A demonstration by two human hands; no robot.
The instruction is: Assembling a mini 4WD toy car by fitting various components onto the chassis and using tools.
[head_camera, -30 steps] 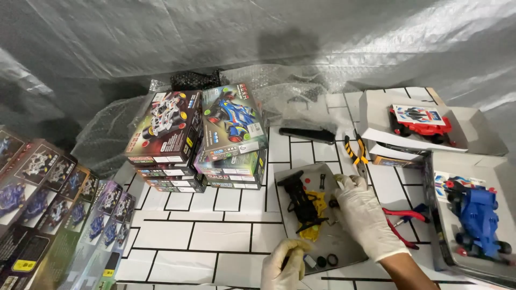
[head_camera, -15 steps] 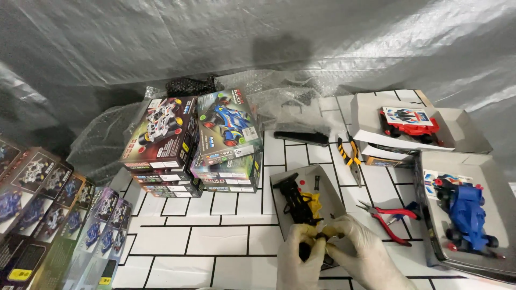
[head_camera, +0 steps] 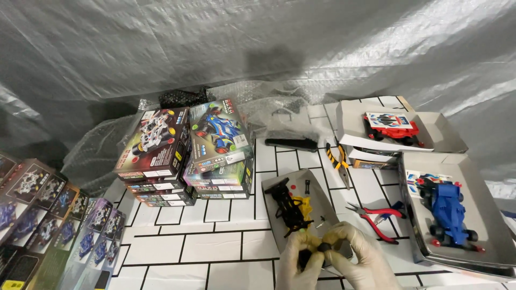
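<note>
gloves first: i see my left hand [head_camera: 302, 258] and right hand [head_camera: 359, 256] meeting at the bottom edge, fingertips pinched narrow on a small black wheel [head_camera: 324, 247] held just above the near end of a grey tray [head_camera: 322, 196]. i cannot tell which way the wheel's axle points. in the tray a black and yellow car chassis [head_camera: 291, 208] lies with its long axis running away from me, tilted slightly left. red pliers [head_camera: 376, 217] lie just right of the tray. everything sits on a white tile-patterned table [head_camera: 215, 247], with stacked toy boxes [head_camera: 185, 153] to the left and grey plastic sheeting [head_camera: 258, 43] behind.
</note>
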